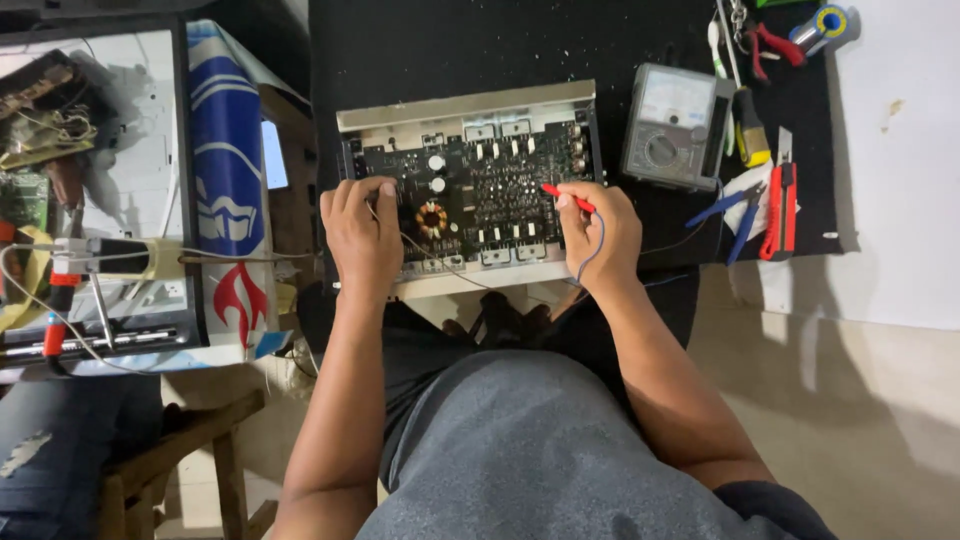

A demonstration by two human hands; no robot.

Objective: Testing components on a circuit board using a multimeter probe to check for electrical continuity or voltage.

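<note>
An open metal chassis with a dark circuit board sits on the black counter just ahead of you. A grey analog meter lies right of it. Your left hand rests on the board's left edge, fingers curled. Your right hand pinches a red test probe, tip touching the board.

Both forearms forward, left hand curled palm-down, right hand in pinching grip.
</note>
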